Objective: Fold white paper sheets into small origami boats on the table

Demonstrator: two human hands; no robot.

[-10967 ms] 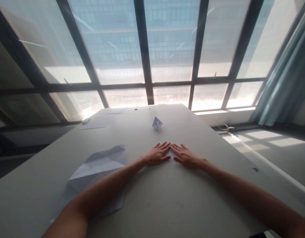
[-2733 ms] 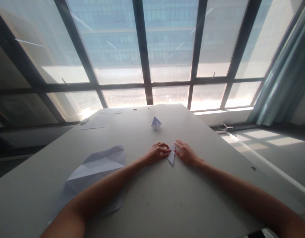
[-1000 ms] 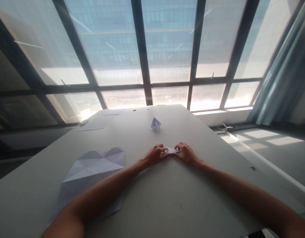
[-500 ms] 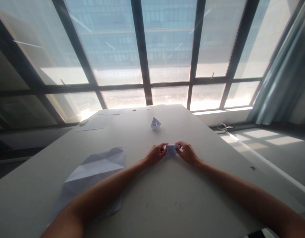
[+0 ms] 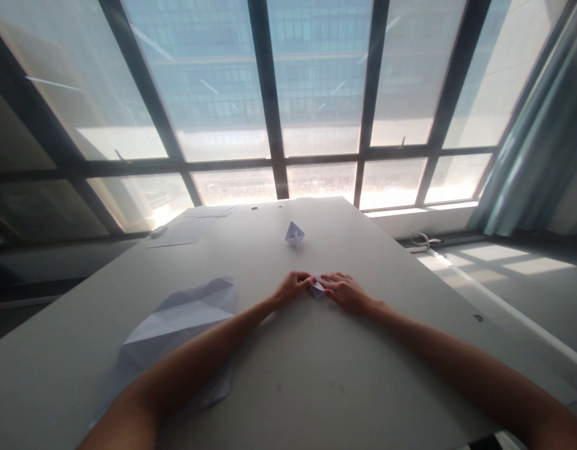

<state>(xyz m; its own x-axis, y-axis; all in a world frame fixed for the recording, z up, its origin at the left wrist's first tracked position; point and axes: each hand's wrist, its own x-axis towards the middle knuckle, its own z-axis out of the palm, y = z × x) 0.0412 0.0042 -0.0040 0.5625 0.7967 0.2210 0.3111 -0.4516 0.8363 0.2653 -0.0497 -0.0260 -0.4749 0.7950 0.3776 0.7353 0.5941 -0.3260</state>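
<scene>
A small piece of folded white paper (image 5: 317, 290) lies on the white table between my hands, partly covered by fingers. My left hand (image 5: 294, 286) pinches its left side with thumb and fingers. My right hand (image 5: 347, 292) rests over its right side, fingers stretched out flat and pointing left. A little beyond them stands a folded paper boat (image 5: 294, 234) with a pointed peak. A large creased sheet of paper (image 5: 180, 319) lies to the left, partly hidden under my left forearm.
Flat paper sheets (image 5: 175, 232) lie at the table's far left. Tall dark-framed windows (image 5: 276, 125) rise behind the white table (image 5: 288, 394). A curtain (image 5: 541, 137) hangs at the right, and a white cable (image 5: 424, 240) lies beyond the table's right edge.
My right hand has gone from pinching the folded paper's edge to lying flat over it. The paper has come down and slightly left, and less of it shows. The boat has not moved.
</scene>
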